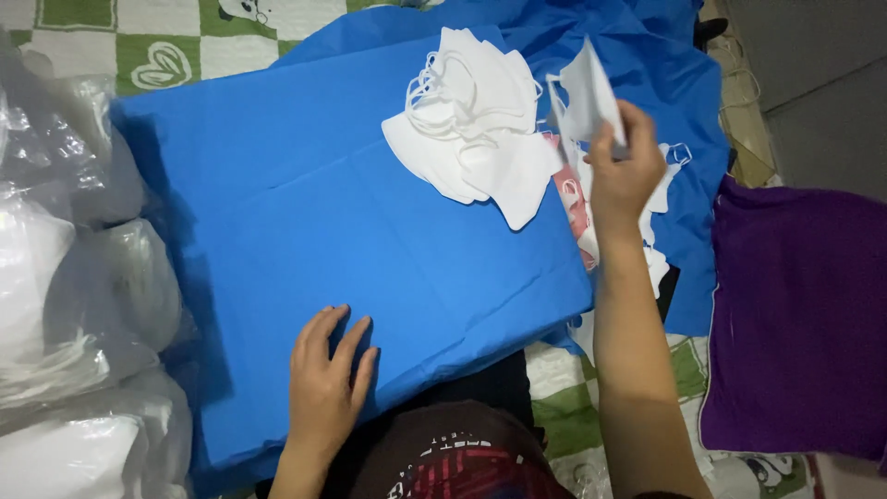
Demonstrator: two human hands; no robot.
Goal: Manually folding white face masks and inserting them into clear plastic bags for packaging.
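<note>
At the upper right of the frame: the right hand (624,171) is raised, fingers pressed together in a pinch on a single white mask (584,92), held clear above the blue sheet (323,222).
Left hand: the left hand (325,388) lies flat at lower centre, fingers loosely spread, palm down on the blue sheet and holding nothing.
Step in hand: by the look of it, one mask has been lifted from the supply and is being handled on its own.
Next move calls for: a judgement only; a steady pinch, so the thin mask does not fold or slip, and the flat hand keeping the sheet from shifting.
Mask pile: a heap of white masks (476,139) with ear loops rests on the sheet at upper centre, just left of the raised hand.
Packages: clear plastic bags (74,305) of white goods, stacked down the left edge.
Purple cloth: a purple cloth (795,323) lies at the right edge.
Floor covering: a green and white checked mat (166,46), upper left.
</note>
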